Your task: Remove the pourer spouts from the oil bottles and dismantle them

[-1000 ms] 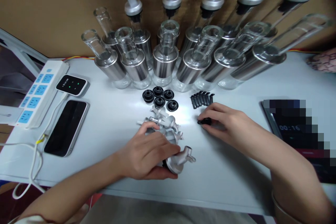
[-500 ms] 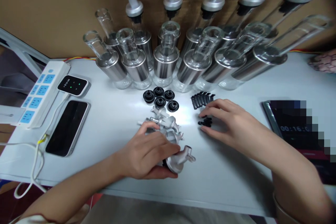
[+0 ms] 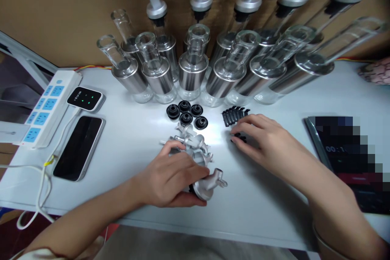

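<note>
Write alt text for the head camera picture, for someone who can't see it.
Two bare hands work at a white table: the left hand grips a silver pourer spout beside a heap of others, and the right hand fingers a small black part. Behind stand glass-and-steel bottles, five black stoppers, and at left a phone and power strip.

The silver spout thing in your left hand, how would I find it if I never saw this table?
Start at the row of glass bottles along the white table, then come toward the near edge. Past the pile of silver spouts, the left hand grips one silver spout. It alone is held, apart from the pile.
</note>
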`<state>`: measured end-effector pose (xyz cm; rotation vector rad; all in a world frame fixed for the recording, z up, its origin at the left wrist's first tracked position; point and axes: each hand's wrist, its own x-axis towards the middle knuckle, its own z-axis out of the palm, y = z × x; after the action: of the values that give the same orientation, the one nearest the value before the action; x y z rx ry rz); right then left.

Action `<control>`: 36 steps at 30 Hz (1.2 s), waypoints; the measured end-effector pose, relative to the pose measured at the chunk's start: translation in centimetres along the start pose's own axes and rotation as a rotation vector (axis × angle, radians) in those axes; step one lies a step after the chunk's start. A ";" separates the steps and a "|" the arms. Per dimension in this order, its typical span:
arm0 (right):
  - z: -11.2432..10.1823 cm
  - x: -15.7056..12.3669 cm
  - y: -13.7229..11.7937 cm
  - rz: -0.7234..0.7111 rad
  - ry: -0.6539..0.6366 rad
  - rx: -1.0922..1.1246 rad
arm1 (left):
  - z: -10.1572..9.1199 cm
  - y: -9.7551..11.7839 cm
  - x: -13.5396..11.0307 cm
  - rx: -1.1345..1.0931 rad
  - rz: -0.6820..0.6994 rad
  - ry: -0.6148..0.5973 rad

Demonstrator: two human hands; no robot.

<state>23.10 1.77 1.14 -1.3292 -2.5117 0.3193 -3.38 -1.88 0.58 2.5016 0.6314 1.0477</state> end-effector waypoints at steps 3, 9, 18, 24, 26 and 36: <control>-0.2 -0.1 0.2 0.008 0.009 0.038 | 0.0 0.0 0.0 0.005 -0.004 -0.009; -0.4 -0.2 0.2 0.089 -0.016 0.058 | 0.0 0.1 0.1 -0.004 0.000 -0.010; -1.3 -0.7 0.8 0.138 -0.113 0.105 | 0.0 0.2 0.1 -0.004 0.012 -0.016; -0.3 -0.9 1.4 0.094 -0.061 0.116 | 0.2 0.1 0.0 -0.002 0.010 -0.005; -0.2 -0.8 1.4 0.066 -0.047 0.124 | 0.2 0.1 -0.1 0.002 0.012 0.005; -0.6 -0.3 1.0 0.028 -0.064 0.139 | 0.2 0.1 0.2 -0.003 0.023 0.017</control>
<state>24.19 2.09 1.32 -1.3200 -2.4728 0.5404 -3.09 -1.88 0.54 2.5055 0.6061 1.0789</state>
